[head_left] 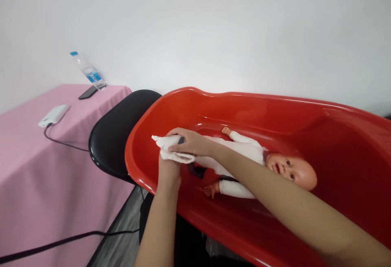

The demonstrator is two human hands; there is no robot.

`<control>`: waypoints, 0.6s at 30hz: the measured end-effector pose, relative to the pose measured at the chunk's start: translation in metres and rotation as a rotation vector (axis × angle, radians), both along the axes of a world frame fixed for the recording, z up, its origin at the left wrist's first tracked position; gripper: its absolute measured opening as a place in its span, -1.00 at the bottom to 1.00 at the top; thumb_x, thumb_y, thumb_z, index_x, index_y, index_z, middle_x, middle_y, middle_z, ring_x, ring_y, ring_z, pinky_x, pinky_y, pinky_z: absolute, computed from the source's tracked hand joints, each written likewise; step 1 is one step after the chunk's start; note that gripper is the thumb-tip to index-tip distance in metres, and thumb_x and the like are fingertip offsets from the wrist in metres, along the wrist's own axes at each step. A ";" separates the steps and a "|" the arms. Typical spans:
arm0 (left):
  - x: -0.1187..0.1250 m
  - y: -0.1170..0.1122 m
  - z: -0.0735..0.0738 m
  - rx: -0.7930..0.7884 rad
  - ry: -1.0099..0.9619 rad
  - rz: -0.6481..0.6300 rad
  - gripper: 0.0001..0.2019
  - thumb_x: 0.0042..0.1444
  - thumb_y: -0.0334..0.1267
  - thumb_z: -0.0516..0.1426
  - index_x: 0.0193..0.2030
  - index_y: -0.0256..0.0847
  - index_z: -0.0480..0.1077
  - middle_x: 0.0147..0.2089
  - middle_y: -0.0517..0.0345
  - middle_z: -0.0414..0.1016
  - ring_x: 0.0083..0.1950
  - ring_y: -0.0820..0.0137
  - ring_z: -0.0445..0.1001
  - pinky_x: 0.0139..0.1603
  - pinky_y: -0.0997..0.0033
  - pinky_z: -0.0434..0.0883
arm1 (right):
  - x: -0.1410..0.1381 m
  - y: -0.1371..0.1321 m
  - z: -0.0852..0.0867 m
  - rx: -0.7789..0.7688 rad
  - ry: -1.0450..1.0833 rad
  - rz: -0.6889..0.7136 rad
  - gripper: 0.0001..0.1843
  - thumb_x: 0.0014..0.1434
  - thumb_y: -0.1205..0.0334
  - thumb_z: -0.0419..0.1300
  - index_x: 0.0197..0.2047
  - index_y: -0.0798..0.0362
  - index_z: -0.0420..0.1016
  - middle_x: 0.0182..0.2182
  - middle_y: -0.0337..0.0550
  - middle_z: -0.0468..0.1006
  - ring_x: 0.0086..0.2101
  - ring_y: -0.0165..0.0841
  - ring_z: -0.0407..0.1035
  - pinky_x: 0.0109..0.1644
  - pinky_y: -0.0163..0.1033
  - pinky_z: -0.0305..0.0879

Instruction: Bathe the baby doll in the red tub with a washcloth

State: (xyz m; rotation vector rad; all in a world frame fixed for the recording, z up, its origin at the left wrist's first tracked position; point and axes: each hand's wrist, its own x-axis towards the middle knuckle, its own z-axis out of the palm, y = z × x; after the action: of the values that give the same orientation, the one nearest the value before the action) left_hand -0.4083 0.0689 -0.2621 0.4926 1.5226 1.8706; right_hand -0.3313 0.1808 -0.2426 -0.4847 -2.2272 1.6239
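Observation:
A baby doll (291, 172) in a white long-sleeved outfit lies on its back in a red tub (244, 108). Its head is toward the right and its lower body toward my hands. My right hand (194, 141) reaches across the doll with its fingers closed on a white cloth (179, 157) near the legs. Just below, my left hand (169, 171) is up against the cloth, which covers its fingers. A small dark patch shows beside my right fingers. The doll's legs and feet are hidden behind the hands and cloth.
A black chair seat (119, 132) stands against the tub's left end. On a pink-covered table (70, 145) are a tilted-looking water bottle (91, 73), a dark phone-like slab (87, 93) and a white device (54, 115) with a black cable (65, 143). Behind is a white wall (229, 31).

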 end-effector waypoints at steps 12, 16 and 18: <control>0.000 -0.001 0.001 -0.003 0.162 -0.017 -0.77 -0.10 -0.26 0.23 -0.22 -0.13 0.52 -0.29 0.16 0.53 -0.27 0.29 0.48 -0.19 0.31 0.39 | 0.001 -0.005 -0.013 -0.073 0.113 -0.079 -0.68 0.28 -0.07 0.31 -0.24 0.05 0.52 -0.32 -0.23 0.59 -0.27 -0.34 0.45 -0.13 -0.23 0.33; 0.000 -0.002 0.001 0.058 0.219 -0.049 -0.76 -0.06 -0.29 0.18 -0.20 -0.12 0.56 -0.20 0.13 0.58 -0.20 0.29 0.52 -0.14 0.33 0.45 | 0.003 -0.004 -0.007 0.007 0.111 -0.026 -0.82 0.24 0.09 0.35 -0.23 0.04 0.57 -0.23 -0.19 0.65 -0.18 -0.32 0.50 -0.04 -0.21 0.37; -0.001 -0.002 -0.001 0.024 0.191 -0.033 -0.68 -0.11 -0.34 0.21 -0.14 -0.13 0.55 -0.16 0.15 0.59 -0.14 0.30 0.53 -0.10 0.36 0.46 | 0.002 -0.005 -0.009 -0.005 0.152 -0.107 -0.87 0.27 0.16 0.29 -0.25 0.04 0.58 -0.23 -0.18 0.65 -0.18 -0.32 0.50 -0.02 -0.21 0.37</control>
State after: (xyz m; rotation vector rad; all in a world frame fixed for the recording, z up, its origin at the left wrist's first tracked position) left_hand -0.4094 0.0672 -0.2634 0.7211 1.6055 1.8617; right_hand -0.3293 0.1762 -0.2511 -0.4576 -2.0524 1.5578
